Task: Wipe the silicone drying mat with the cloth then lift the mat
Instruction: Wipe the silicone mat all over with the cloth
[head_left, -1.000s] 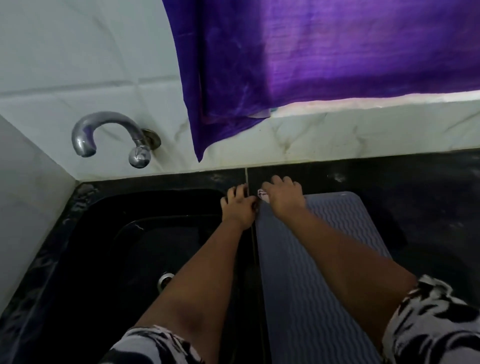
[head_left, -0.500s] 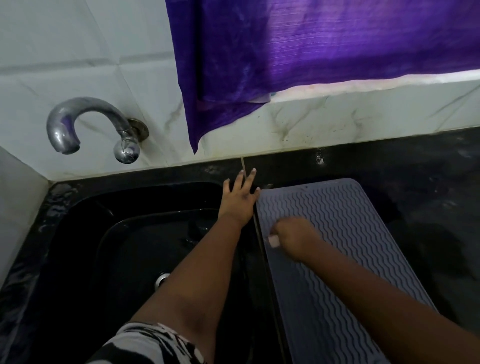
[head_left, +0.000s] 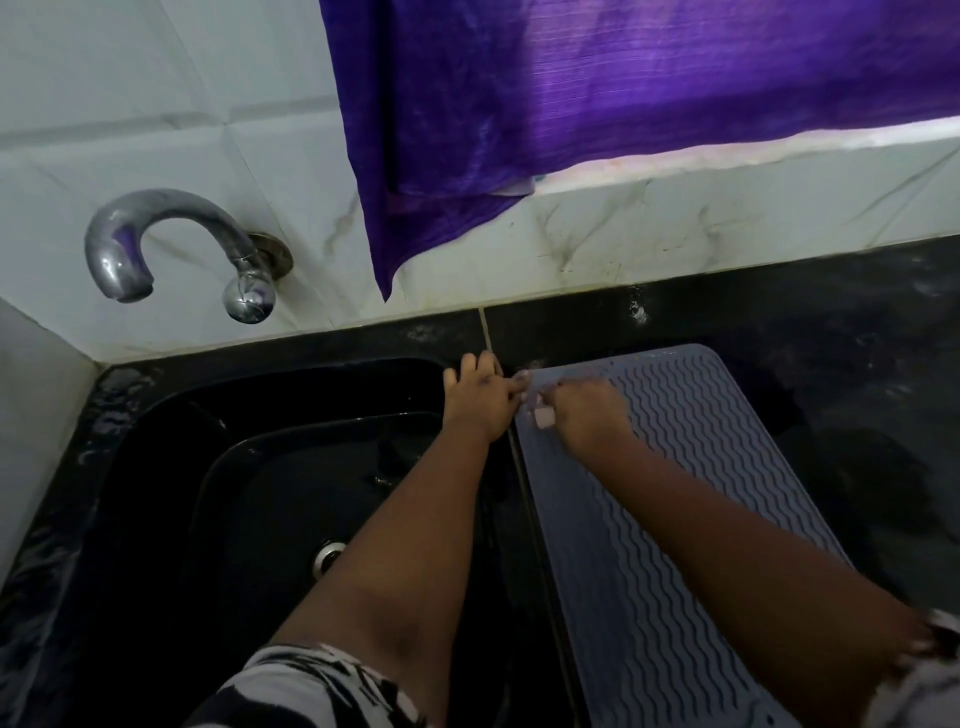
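Note:
A grey silicone drying mat with wavy ridges lies flat on the black counter, just right of the sink. My right hand presses on the mat near its far left corner, closed on a small pale cloth; only a bit of the cloth shows past the fingers. My left hand rests with fingers apart on the strip between sink and mat, one fingertip touching the mat's far left corner. It holds nothing.
A black sink with a metal drain fills the left side. A curved chrome tap sticks out of the white tiled wall above it. A purple curtain hangs over the ledge behind the counter.
My right hand drew the cloth back along the mat's left side, then pushed it forward again to the far left corner. My left hand stayed at that corner.

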